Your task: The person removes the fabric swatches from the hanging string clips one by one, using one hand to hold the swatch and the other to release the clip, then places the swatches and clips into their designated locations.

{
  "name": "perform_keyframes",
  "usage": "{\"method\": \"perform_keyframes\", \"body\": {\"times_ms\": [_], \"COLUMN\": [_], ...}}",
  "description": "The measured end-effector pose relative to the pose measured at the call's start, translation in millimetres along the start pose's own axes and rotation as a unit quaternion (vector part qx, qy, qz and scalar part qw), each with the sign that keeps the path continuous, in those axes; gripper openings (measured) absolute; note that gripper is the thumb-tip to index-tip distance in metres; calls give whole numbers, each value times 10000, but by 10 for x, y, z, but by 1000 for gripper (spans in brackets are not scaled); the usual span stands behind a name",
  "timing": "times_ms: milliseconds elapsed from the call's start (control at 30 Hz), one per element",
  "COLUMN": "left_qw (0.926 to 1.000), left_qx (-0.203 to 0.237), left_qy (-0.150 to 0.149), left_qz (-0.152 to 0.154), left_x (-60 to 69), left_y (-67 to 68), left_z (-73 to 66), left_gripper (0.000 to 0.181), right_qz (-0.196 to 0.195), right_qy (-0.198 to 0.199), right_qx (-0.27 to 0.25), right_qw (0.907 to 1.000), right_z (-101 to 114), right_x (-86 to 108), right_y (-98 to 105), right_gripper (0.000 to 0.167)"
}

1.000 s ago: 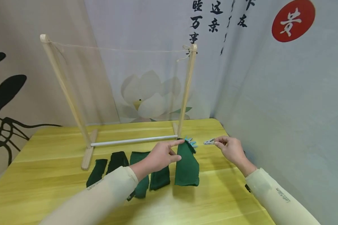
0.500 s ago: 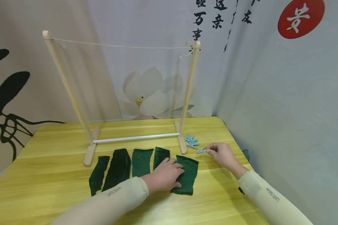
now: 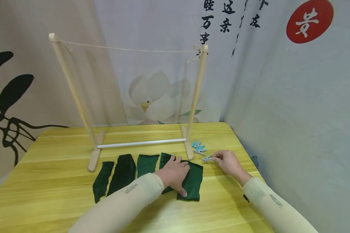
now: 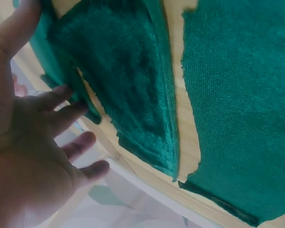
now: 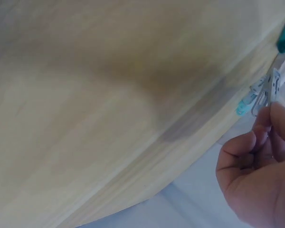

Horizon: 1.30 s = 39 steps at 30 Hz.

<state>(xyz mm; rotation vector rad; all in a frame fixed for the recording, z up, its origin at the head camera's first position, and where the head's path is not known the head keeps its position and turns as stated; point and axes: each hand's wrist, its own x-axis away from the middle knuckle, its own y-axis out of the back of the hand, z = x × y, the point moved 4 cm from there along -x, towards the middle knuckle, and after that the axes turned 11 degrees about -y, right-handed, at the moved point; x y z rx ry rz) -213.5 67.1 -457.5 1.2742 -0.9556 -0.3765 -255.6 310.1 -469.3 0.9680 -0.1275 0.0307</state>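
My left hand (image 3: 175,171) lies with spread fingers across the left edge of the rightmost green cloth piece (image 3: 194,181). It also covers part of the green cloth (image 3: 165,158) beside it. In the left wrist view the fingers (image 4: 66,118) look straight and loose, and nothing is pinched. My right hand (image 3: 229,164) pinches a grey clothespin (image 3: 207,159) by its end, between thumb and fingertips. That clothespin (image 5: 275,84) shows in the right wrist view. Several blue and grey clothespins (image 3: 199,148) lie just beyond it, by the foot of the rack.
More green cloth pieces (image 3: 122,174) lie in a row to the left. Behind them stands a wooden rack with a left post (image 3: 73,89), a right post (image 3: 196,94), a string (image 3: 128,49) tied between their tops and a white bar (image 3: 141,143) low down.
The rightmost cloth was raised in front of the clothespins and now lies flat in the row. My left hand has let go of it. The right hand keeps its clothespin, now nearer the person.
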Motion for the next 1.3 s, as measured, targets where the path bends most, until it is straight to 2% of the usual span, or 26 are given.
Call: {"method": "perform_keyframes", "body": {"times_ms": [200, 433, 800, 1000, 1167, 1300], "left_qw": [9997, 9997, 9982, 9957, 9905, 9829], "left_qx": [-122, 97, 503, 787, 1107, 1423], "left_qy": [226, 163, 112, 132, 255, 474], "left_qz": [-35, -133, -318, -463, -774, -1069], "left_x": [53, 46, 30, 72, 214, 480], "left_y": [-23, -38, -58, -12, 50, 64], "left_z": [57, 62, 46, 101, 267, 599], "left_gripper": [115, 116, 116, 111, 108, 106], "right_qz": [-31, 60, 34, -41, -19, 2], "right_qy": [-103, -170, -244, -249, -276, -379], "right_qx": [177, 274, 289, 134, 103, 53], "right_qw": [9998, 9995, 9993, 9996, 9996, 9993], "right_z": [-10, -39, -110, -139, -144, -164], "right_x": [-73, -125, -179, -179, -175, -182], "right_y": [-92, -179, -152, -138, -124, -91], "right_gripper": [9, 10, 12, 14, 16, 18]}}
